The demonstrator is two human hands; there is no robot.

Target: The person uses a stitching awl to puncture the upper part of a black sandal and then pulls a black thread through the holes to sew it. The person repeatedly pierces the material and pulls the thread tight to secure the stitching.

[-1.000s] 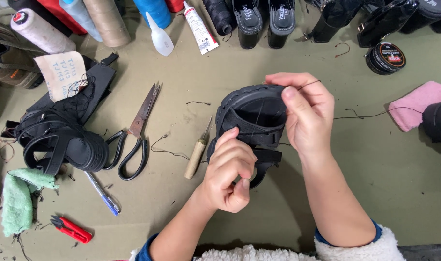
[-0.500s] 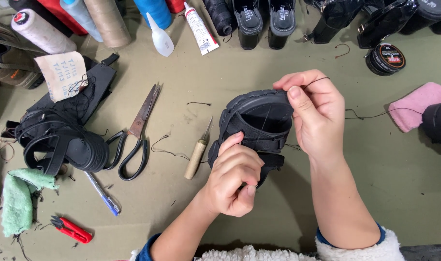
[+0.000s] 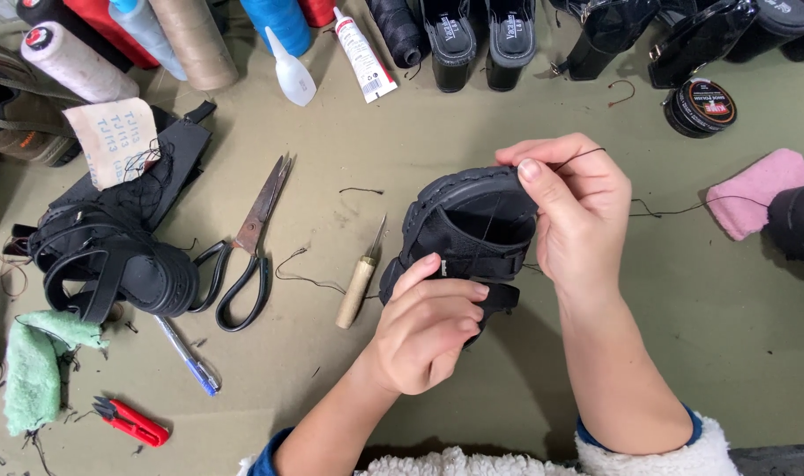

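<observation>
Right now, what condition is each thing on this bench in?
black strapped sandal: held up in both hands, straps fastened
left hand: gripping the sandal
right hand: pinching black thread
dark-handled scissors: lying flat, blades shut
wooden-handled awl: lying unused
round polish tin: lid on

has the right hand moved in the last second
Yes. The right hand, pinching black thread at the rim of the black sandal, has shifted slightly right, toward the pink sponge, which stayed put.
</observation>
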